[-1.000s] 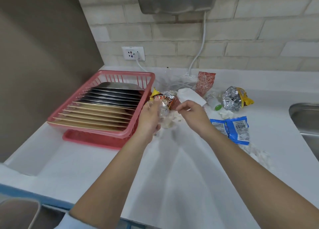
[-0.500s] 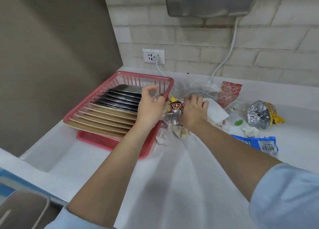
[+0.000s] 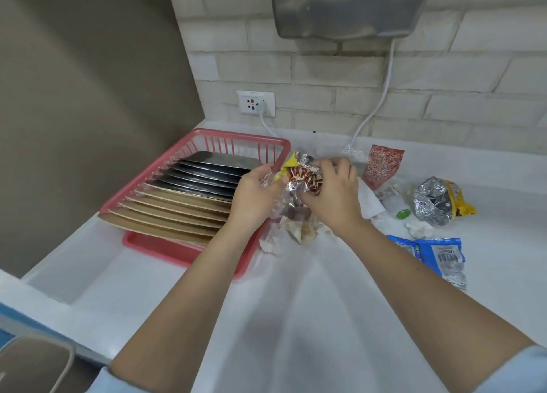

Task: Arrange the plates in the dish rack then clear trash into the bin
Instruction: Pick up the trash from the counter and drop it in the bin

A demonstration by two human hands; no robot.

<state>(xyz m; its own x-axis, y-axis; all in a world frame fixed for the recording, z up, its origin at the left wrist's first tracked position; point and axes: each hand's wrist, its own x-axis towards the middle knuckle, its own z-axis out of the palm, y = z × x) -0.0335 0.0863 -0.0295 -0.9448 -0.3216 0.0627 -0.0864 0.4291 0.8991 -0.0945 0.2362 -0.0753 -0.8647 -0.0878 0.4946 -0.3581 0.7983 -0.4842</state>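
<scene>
Head view: a crumpled yellow-and-foil snack wrapper [image 3: 302, 177] is gripped by both hands just off the dish rack's right rim. Left hand [image 3: 255, 196] is curled on its left end w/ a bit of clear plastic; right hand [image 3: 333, 195] is curled over its right side. Pink dish rack [image 3: 189, 144] is seen at the worktop's back-left corner, vs. the brown wall, w/ plates [image 3: 183, 203] stood on edge in a row. Crumpled tissue [image 3: 299, 229] lies under the hands. Red packet [image 3: 383, 166], foil bag [image 3: 435, 201] and blue packet [image 3: 438, 255] are scattered toward the worktop's right. A bin [image 3: 32, 363] is partly seen below the worktop's front-left edge.
</scene>
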